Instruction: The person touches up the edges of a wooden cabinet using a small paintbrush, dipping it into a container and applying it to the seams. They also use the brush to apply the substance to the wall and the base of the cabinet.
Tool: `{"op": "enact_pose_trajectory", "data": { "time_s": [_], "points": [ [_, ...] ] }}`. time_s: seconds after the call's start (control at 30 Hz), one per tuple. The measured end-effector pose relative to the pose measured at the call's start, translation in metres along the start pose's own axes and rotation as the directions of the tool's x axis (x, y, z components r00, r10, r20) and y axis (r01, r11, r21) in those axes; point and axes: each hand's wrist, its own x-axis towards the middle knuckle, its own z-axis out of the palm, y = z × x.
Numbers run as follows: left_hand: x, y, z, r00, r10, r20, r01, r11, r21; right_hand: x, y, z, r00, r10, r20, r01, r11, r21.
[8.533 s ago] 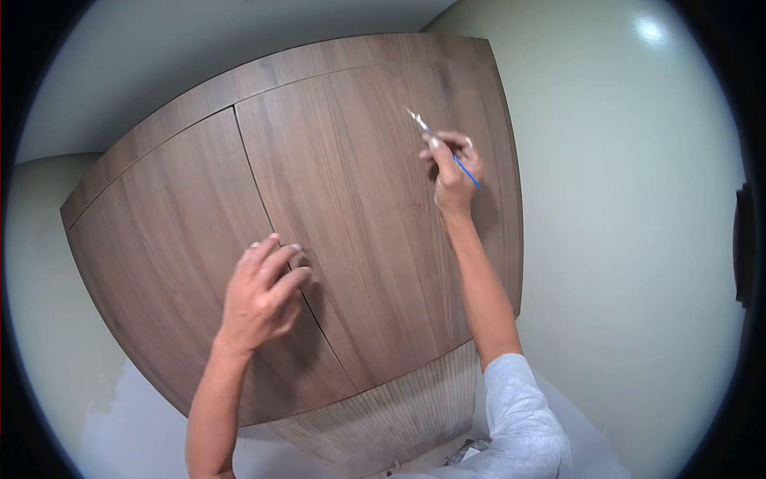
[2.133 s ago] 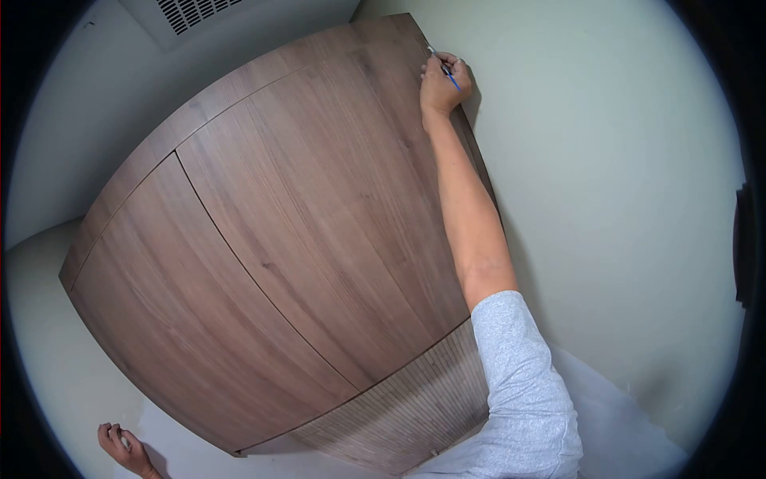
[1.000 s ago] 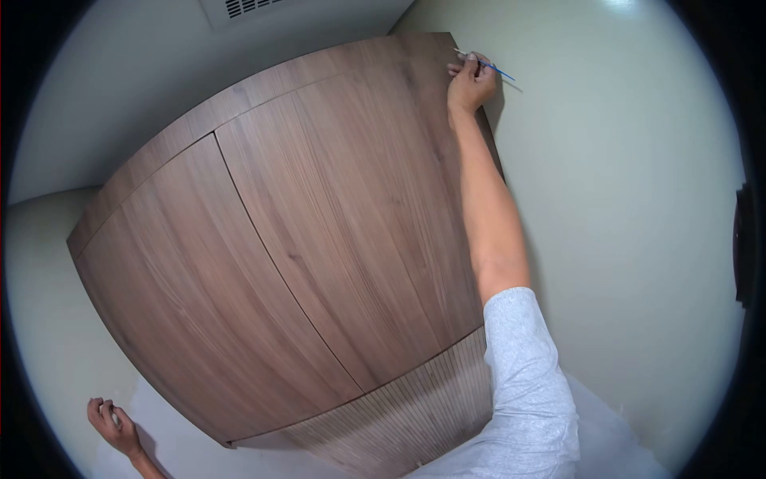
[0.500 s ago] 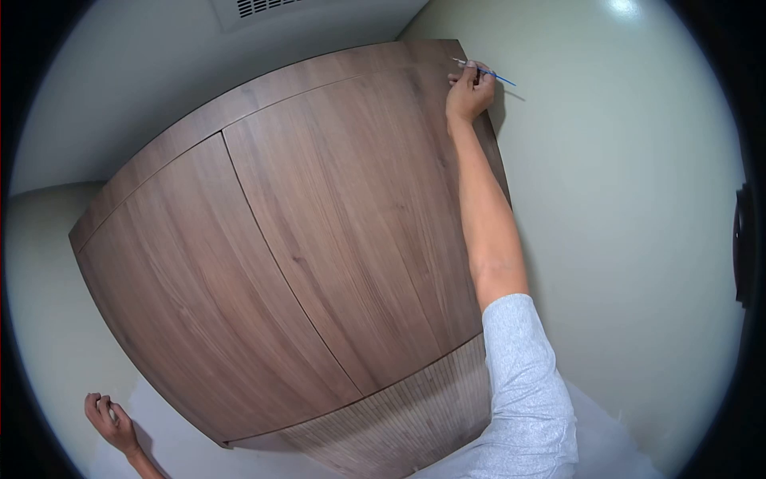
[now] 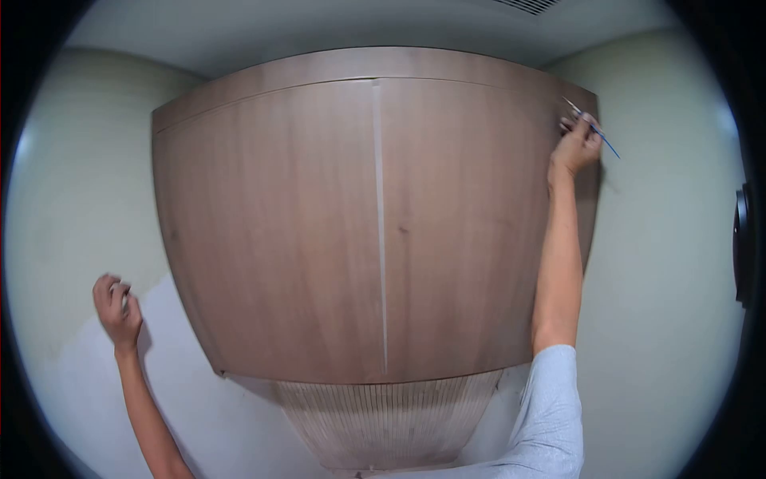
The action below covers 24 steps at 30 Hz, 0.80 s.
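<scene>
A slim blue-handled paintbrush (image 5: 611, 147) is pinched in the fingers of my right hand (image 5: 578, 148). Its pale tip points up and left, close over the top right corner of the brown wood-grain cabinet (image 5: 463, 199). Off to the left, my left hand (image 5: 120, 315) is raised beside the wall, its fingers loosely curled and apart, with nothing visible in them. A pale vertical gap (image 5: 380, 223) divides the cabinet's two doors.
Below the cabinet is a ribbed light panel (image 5: 391, 419). Pale walls (image 5: 670, 239) flank both sides, and the ceiling (image 5: 319, 28) has a vent (image 5: 528, 5). A dark object (image 5: 743, 243) sits at the far right edge.
The view has levelled and shifted, so the cabinet now appears upright and centred. My left hand has risen. My right hand still holds the paintbrush near the cabinet's upper right corner.
</scene>
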Motion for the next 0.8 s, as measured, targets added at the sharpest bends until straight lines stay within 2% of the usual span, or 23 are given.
{"op": "enact_pose_trajectory", "data": {
  "time_s": [0.07,0.17,0.2,0.4,0.43,0.5,0.67,0.8],
  "points": [
    [0.006,0.008,-0.005,1.0,0.006,0.01,-0.006,1.0,-0.022,-0.028,-0.01,0.027,0.996,0.039,0.077,-0.045,0.996,0.075],
    [0.03,0.024,-0.024,0.999,0.029,0.021,-0.028,0.999,-0.041,-0.063,-0.037,0.063,0.981,0.119,0.154,-0.127,0.991,0.042],
    [0.043,0.046,-0.037,0.997,0.077,0.0,-0.077,0.997,-0.031,-0.062,-0.043,0.047,0.983,0.118,0.139,-0.131,0.987,0.091],
    [0.071,0.079,-0.068,0.991,0.122,0.056,-0.12,0.992,-0.041,-0.108,-0.091,0.096,0.956,0.15,0.251,-0.22,0.934,0.281],
    [0.079,0.093,-0.079,0.986,0.153,0.061,-0.151,0.988,-0.028,-0.109,-0.101,0.094,0.961,0.096,0.261,-0.175,0.938,0.298],
    [0.087,0.108,-0.088,0.98,0.193,0.052,-0.192,0.981,-0.019,-0.127,-0.116,0.114,0.937,0.066,0.343,-0.203,0.901,0.383],
    [0.098,0.115,-0.096,0.981,0.179,0.074,-0.179,0.984,0.0,-0.181,-0.171,0.191,0.837,0.001,0.547,-0.277,0.863,0.423],
    [0.095,0.113,-0.103,0.983,0.171,0.059,-0.171,0.985,-0.01,-0.231,-0.203,0.245,0.769,-0.033,0.638,-0.358,0.805,0.473]
  ]
}}
